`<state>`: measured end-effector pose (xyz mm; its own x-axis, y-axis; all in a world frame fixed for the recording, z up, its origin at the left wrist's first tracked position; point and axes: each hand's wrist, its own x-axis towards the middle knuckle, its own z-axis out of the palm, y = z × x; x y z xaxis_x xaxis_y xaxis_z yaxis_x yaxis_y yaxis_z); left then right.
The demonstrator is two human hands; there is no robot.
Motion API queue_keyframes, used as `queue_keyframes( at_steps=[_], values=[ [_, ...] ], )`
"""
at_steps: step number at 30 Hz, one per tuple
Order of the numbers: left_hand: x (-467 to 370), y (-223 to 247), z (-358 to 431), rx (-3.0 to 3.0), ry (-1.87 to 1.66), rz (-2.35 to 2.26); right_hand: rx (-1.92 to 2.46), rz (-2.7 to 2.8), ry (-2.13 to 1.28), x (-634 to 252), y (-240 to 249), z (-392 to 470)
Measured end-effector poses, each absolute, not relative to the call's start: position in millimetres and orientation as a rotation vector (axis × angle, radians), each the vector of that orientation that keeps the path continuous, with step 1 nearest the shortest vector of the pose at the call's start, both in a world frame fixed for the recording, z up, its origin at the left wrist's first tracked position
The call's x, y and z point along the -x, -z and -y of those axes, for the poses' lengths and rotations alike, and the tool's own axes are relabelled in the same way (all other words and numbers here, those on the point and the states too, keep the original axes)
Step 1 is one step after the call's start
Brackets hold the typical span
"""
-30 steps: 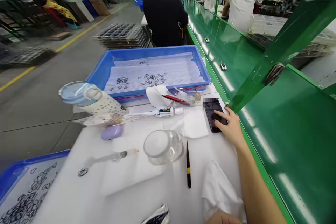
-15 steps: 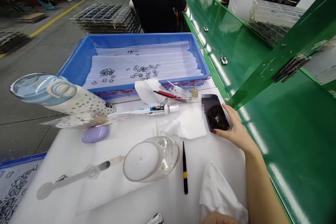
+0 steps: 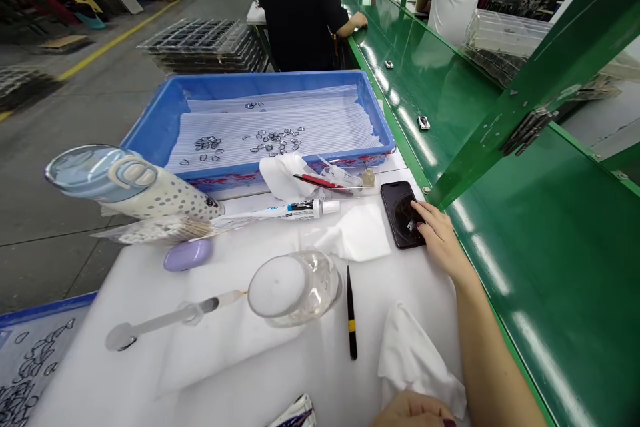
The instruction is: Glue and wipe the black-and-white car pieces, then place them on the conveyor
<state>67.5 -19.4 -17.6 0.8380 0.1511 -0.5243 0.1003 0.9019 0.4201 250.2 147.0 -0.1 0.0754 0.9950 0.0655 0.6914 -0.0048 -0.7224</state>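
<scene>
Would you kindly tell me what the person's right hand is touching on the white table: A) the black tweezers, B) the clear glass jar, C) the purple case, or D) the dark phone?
D: the right hand rests its fingertips on the dark phone, beside the green conveyor.

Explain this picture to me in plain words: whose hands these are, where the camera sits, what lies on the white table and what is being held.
No machine here: a person works with bare hands, filmed by a camera worn on the head, looking forward and down. The right hand rests its fingers on a dark phone lying flat on the white table; nothing is gripped. The left hand barely shows at the bottom edge, beside a white cloth. Also there: a clear jar, black tweezers, a syringe, a glue tube, and a blue tray of small rings.
</scene>
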Motion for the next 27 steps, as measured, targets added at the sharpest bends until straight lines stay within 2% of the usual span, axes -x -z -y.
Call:
queue_keyframes(
  at_steps=[4,10,18,20,23,25,27],
  values=[
    [-64,16,23,-0.528,-0.052,-0.571,1.747,1.636,-0.761,-259,-11,-146],
    [-61,-11,28,-0.792,-0.109,-0.512,1.753,1.666,-0.778,-257,-27,-142],
    [-60,-31,48,-1.473,-0.191,-0.518,1.757,1.635,-0.714,-248,-33,-142],
    [-49,-45,49,-1.688,-0.227,-0.467,1.774,1.595,-0.698,-246,-33,-137],
    [-10,-73,46,-2.073,-0.102,-0.308,1.799,1.571,-0.674,-238,-32,-128],
    [26,-84,48,-2.189,-0.138,-0.537,1.786,1.577,-0.66,-235,-34,-124],
    [61,-83,53,-2.14,-0.366,-0.876,1.755,1.557,-0.639,-237,-39,-122]
  ],
)
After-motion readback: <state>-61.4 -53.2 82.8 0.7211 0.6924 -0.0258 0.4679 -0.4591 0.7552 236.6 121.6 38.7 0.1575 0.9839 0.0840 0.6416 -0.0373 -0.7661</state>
